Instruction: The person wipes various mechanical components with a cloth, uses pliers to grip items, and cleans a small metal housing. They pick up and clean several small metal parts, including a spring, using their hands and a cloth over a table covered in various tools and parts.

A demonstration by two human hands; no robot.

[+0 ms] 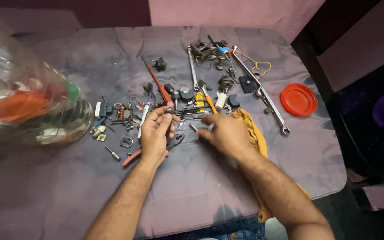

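Left hand [155, 135]: fingers curled, pinching a thin dark rod [173, 129] upright above the pliers [156, 150]. Right hand [225, 133]: fingertips pressed on a small metal bit [194, 128], over the table [201, 186].

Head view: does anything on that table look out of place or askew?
Small parts and tools lie in a loose heap across the table rather than sorted. A yellow cloth under the right hand trails off the near edge. A clear plastic bag bulges at the left. Nothing looks spilled or broken.
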